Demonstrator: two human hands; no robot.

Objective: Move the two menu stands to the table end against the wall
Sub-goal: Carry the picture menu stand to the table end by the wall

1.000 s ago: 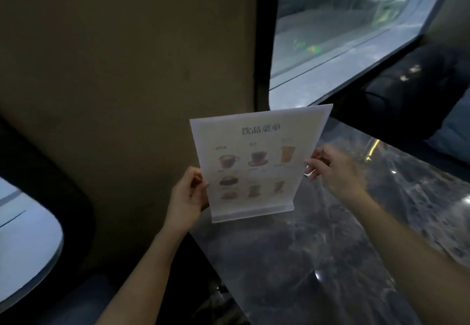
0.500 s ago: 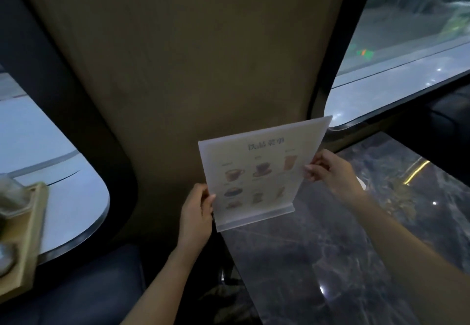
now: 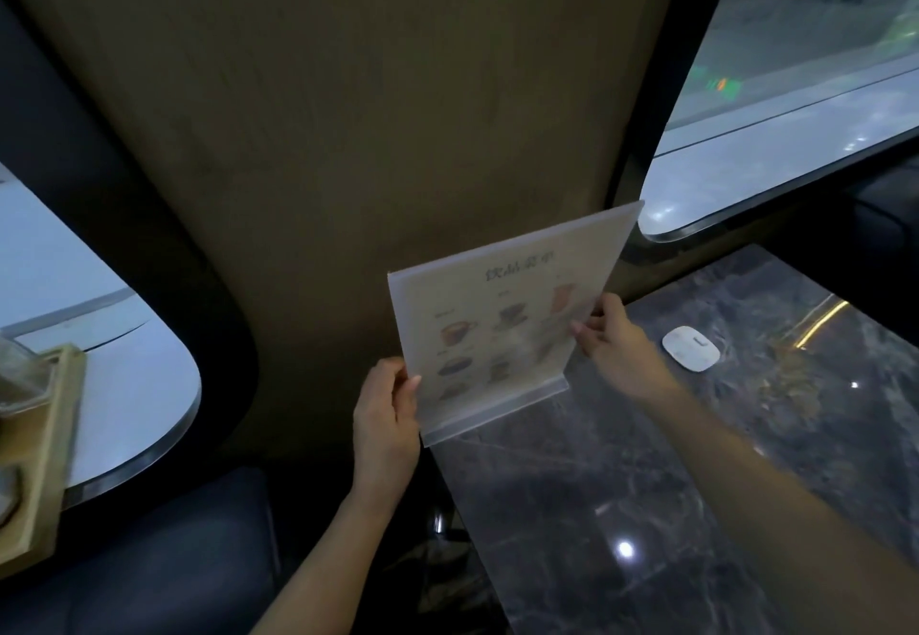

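A frosted acrylic menu stand [image 3: 502, 321] with drink pictures stands upright at the near-left corner of the dark marble table [image 3: 621, 485], close to the brown wall [image 3: 398, 112]. My left hand [image 3: 385, 415] grips its left edge and my right hand [image 3: 611, 341] pinches its right edge. Its base sits at or just above the table's edge; I cannot tell if it touches. Only one menu stand is in view.
A small white rounded device [image 3: 691, 348] lies on the marble to the right of the stand. Windows flank the wall. At far left a wooden tray [image 3: 45, 460] sits on a white table [image 3: 134, 386]. A dark seat [image 3: 164, 560] lies below.
The view has swung left and down, bringing the white device and wooden tray into sight. The stand has turned a little, its right side farther back, still held by both hands.
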